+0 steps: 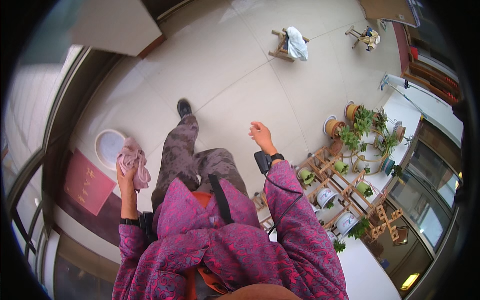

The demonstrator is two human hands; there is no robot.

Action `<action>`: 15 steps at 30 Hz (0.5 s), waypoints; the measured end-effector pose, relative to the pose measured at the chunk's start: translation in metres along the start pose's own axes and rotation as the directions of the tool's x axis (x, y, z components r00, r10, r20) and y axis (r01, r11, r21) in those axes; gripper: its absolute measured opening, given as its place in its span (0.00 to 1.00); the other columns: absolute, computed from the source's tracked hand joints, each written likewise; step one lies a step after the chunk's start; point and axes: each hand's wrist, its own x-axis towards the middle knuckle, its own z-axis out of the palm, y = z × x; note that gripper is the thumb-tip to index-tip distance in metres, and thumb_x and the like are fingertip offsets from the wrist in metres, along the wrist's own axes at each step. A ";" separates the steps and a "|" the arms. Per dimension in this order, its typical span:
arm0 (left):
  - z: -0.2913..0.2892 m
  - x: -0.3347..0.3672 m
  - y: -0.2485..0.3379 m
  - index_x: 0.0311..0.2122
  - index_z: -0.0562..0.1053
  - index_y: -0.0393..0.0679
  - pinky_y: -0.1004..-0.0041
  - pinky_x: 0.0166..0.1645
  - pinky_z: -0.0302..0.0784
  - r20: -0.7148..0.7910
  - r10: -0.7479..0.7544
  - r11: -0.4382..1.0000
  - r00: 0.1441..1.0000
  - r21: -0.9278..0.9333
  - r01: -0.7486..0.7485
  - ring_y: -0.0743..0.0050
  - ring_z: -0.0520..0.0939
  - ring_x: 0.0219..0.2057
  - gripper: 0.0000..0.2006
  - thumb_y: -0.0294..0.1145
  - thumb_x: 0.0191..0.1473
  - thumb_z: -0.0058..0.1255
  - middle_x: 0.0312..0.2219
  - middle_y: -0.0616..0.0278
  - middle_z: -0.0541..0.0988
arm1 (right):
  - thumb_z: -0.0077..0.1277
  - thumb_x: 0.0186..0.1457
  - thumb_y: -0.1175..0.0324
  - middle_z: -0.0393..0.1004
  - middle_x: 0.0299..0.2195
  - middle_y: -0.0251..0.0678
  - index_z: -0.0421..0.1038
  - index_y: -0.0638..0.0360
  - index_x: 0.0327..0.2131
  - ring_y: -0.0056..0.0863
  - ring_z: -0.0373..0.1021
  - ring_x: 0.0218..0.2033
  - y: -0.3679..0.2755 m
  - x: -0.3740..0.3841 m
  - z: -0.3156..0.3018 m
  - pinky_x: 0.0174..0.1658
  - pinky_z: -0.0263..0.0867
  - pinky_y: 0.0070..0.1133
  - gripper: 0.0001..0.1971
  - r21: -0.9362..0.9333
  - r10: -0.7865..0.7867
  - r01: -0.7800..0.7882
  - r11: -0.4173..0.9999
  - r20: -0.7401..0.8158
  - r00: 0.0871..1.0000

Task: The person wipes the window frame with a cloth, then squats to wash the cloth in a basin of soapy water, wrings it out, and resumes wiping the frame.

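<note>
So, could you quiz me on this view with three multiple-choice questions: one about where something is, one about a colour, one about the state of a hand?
1. Where is the wooden plant stand?
A. To the person's right
B. To the person's left
C. Behind the white basin

2. What colour is the cloth?
A. Green
B. Pink
C. Black

3. What is the right hand doing?
A. Gripping the cloth
B. Holding a plant pot
C. Open and holding nothing

Answers:
1 A, the stand with its potted plants fills the right of the picture.
2 B, the bunched cloth in the left hand is pale pink.
3 C, its fingers are loose in the air above the tiled floor.
</note>
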 end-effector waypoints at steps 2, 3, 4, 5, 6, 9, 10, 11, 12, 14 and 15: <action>0.038 0.017 0.011 0.61 0.65 0.40 0.71 0.52 0.75 0.038 -0.007 1.000 0.999 0.006 0.007 0.67 0.79 0.47 0.30 0.22 0.50 0.53 0.49 0.58 0.76 | 0.50 0.59 0.68 0.77 0.36 0.36 0.72 0.60 0.51 0.23 0.77 0.30 -0.010 0.034 -0.014 0.30 0.71 0.21 0.17 0.038 -0.015 0.015 0.999 -0.019 1.000; 0.057 0.025 0.015 0.60 0.65 0.40 0.72 0.52 0.74 0.027 -0.056 0.998 0.998 0.017 0.056 0.68 0.79 0.48 0.30 0.22 0.50 0.55 0.49 0.58 0.76 | 0.50 0.59 0.68 0.77 0.35 0.36 0.72 0.60 0.51 0.23 0.77 0.30 -0.010 0.047 -0.022 0.30 0.71 0.21 0.17 0.057 -0.015 0.016 0.998 -0.033 0.999; 0.079 0.032 0.017 0.60 0.65 0.40 0.72 0.53 0.74 0.063 -0.060 0.998 0.996 0.040 0.058 0.68 0.78 0.48 0.30 0.22 0.49 0.55 0.49 0.58 0.76 | 0.50 0.59 0.68 0.77 0.35 0.36 0.72 0.60 0.51 0.23 0.77 0.30 -0.012 0.063 -0.034 0.29 0.71 0.21 0.17 0.079 -0.017 0.020 0.997 -0.047 0.999; 0.100 0.037 0.019 0.60 0.65 0.40 0.72 0.53 0.74 0.080 -0.076 0.995 0.994 0.063 0.071 0.68 0.78 0.48 0.30 0.22 0.49 0.56 0.49 0.58 0.76 | 0.50 0.59 0.68 0.76 0.37 0.36 0.71 0.61 0.52 0.24 0.77 0.32 -0.014 0.081 -0.048 0.31 0.72 0.22 0.18 0.095 0.028 -0.025 0.995 -0.038 0.999; 0.113 0.042 0.021 0.60 0.66 0.40 0.72 0.53 0.74 0.079 -0.113 0.990 0.990 0.090 0.106 0.68 0.78 0.49 0.30 0.21 0.49 0.57 0.49 0.58 0.76 | 0.50 0.60 0.68 0.75 0.39 0.36 0.70 0.61 0.53 0.25 0.77 0.34 -0.015 0.096 -0.055 0.33 0.73 0.22 0.18 0.113 0.084 -0.081 0.990 -0.028 0.996; 0.174 0.050 0.018 0.59 0.66 0.40 0.72 0.54 0.73 0.062 -0.117 0.989 0.991 0.094 0.111 0.70 0.78 0.49 0.30 0.20 0.48 0.58 0.49 0.59 0.77 | 0.50 0.60 0.69 0.75 0.41 0.39 0.67 0.63 0.55 0.29 0.77 0.36 -0.018 0.156 -0.092 0.35 0.75 0.24 0.20 0.206 0.190 -0.185 0.961 -0.005 0.982; 0.195 0.053 0.013 0.59 0.67 0.40 0.71 0.55 0.73 0.042 -0.134 0.988 0.990 0.083 0.131 0.70 0.78 0.49 0.30 0.20 0.48 0.58 0.49 0.60 0.77 | 0.49 0.60 0.69 0.75 0.41 0.40 0.67 0.63 0.55 0.31 0.78 0.37 -0.018 0.181 -0.106 0.36 0.75 0.25 0.20 0.237 0.204 -0.198 0.951 -0.001 0.979; 0.218 0.053 0.008 0.58 0.67 0.40 0.71 0.55 0.73 0.040 -0.126 0.992 0.991 0.024 0.126 0.70 0.78 0.49 0.29 0.20 0.48 0.58 0.48 0.60 0.77 | 0.49 0.60 0.69 0.75 0.41 0.41 0.67 0.63 0.54 0.31 0.78 0.35 -0.016 0.207 -0.120 0.35 0.75 0.25 0.19 0.282 0.226 -0.213 0.936 -0.016 0.974; 0.239 0.052 0.001 0.58 0.67 0.40 0.71 0.55 0.73 0.008 -0.149 0.989 0.989 -0.011 0.149 0.70 0.78 0.48 0.29 0.19 0.48 0.58 0.48 0.60 0.77 | 0.49 0.60 0.69 0.75 0.42 0.41 0.67 0.63 0.54 0.32 0.78 0.34 -0.014 0.235 -0.135 0.33 0.75 0.25 0.19 0.321 0.249 -0.227 0.919 -0.027 0.968; 0.284 0.055 -0.018 0.58 0.67 0.40 0.71 0.55 0.73 -0.029 -0.170 0.981 0.985 -0.097 0.167 0.70 0.79 0.48 0.29 0.19 0.48 0.58 0.48 0.60 0.77 | 0.49 0.61 0.69 0.75 0.42 0.42 0.66 0.62 0.53 0.34 0.78 0.34 -0.008 0.296 -0.164 0.33 0.76 0.26 0.18 0.372 0.279 -0.250 0.894 -0.026 0.960; 0.306 0.057 -0.030 0.58 0.67 0.39 0.71 0.55 0.73 -0.064 -0.183 0.981 0.981 -0.084 0.178 0.70 0.79 0.48 0.29 0.18 0.48 0.58 0.48 0.60 0.77 | 0.49 0.61 0.68 0.76 0.42 0.42 0.66 0.61 0.53 0.36 0.78 0.35 -0.002 0.324 -0.180 0.35 0.77 0.28 0.17 0.381 0.307 -0.272 0.883 -0.032 0.951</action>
